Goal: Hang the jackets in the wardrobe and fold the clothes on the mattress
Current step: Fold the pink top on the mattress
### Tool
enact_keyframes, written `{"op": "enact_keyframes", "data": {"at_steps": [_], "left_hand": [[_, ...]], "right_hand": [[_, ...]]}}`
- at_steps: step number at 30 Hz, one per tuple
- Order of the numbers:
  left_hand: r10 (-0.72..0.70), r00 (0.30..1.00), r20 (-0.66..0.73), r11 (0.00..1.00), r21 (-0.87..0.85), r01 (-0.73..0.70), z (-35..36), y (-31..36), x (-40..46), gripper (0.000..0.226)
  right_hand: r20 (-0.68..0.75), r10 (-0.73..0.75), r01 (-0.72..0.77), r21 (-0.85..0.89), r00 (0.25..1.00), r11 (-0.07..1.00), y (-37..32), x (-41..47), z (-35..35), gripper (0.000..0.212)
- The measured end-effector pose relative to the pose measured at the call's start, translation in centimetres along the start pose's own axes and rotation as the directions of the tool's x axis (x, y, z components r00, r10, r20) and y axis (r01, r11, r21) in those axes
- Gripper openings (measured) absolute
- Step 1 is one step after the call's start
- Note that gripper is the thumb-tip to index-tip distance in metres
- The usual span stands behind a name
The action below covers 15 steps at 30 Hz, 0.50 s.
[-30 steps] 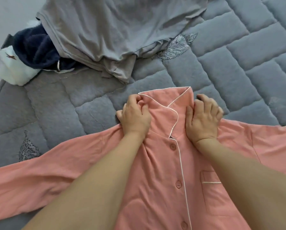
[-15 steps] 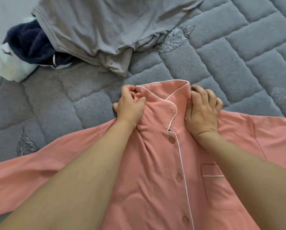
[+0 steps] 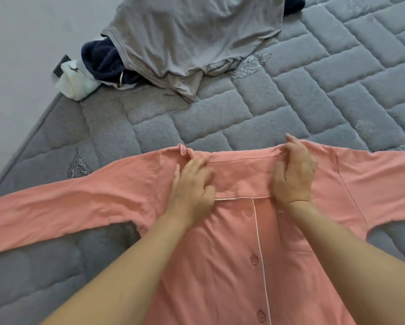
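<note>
A pink button-up pyjama shirt (image 3: pixel 239 242) with white piping lies front up on the grey quilted mattress (image 3: pixel 279 99), both sleeves spread wide. Its collar is folded down flat along the top edge. My left hand (image 3: pixel 192 184) rests on the left part of the collar, its fingers blurred and loosely bent. My right hand (image 3: pixel 293 170) pinches the collar's upper fold at the right between thumb and curled fingers. My forearms cover part of the shirt front.
A crumpled grey garment (image 3: pixel 192 31) lies at the far side of the mattress, over a navy fleece item (image 3: pixel 100 59) and a white bundle (image 3: pixel 77 83) at the mattress's left edge. Grey floor (image 3: pixel 20 55) lies beyond that edge.
The upright collar has been turned down and flattened. Both hands moved apart along it, the left one loosening its grip. The sleeves now lie straighter, and the view has pulled back.
</note>
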<state>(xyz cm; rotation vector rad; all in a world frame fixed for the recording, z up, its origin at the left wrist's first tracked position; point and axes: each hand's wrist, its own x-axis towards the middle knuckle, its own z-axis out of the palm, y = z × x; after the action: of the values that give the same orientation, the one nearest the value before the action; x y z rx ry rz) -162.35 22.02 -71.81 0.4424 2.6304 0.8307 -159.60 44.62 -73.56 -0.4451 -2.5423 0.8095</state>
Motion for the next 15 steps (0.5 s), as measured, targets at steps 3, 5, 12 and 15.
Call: {"op": "enact_keyframes", "data": {"at_steps": [3, 5, 12, 15], "left_hand": [[-0.114, 0.991, 0.07, 0.984, 0.144, 0.103, 2.1, -0.4, 2.9, 0.063], [-0.187, 0.963, 0.196, 0.93, 0.351, 0.109, 3.9, -1.3, 4.3, 0.07], [-0.264, 0.908, 0.324, 0.908, 0.4, 0.121, 4.6, -2.2, 5.1, 0.068], [-0.289, 0.891, 0.35, 0.898, 0.421, 0.126, 4.6, -2.0, 5.3, 0.069]], "right_hand": [[0.311, -0.059, 0.129, -0.208, 0.949, 0.97, -0.7, -0.1, 2.7, 0.052], [0.429, 0.018, 0.137, -0.329, 0.903, 0.934, 0.3, -0.6, 4.4, 0.058], [0.478, 0.076, 0.124, -0.373, 0.875, 0.919, 1.4, -0.4, 5.5, 0.063], [0.478, 0.071, 0.133, -0.38, 0.875, 0.915, 1.8, -0.3, 5.7, 0.065]]}}
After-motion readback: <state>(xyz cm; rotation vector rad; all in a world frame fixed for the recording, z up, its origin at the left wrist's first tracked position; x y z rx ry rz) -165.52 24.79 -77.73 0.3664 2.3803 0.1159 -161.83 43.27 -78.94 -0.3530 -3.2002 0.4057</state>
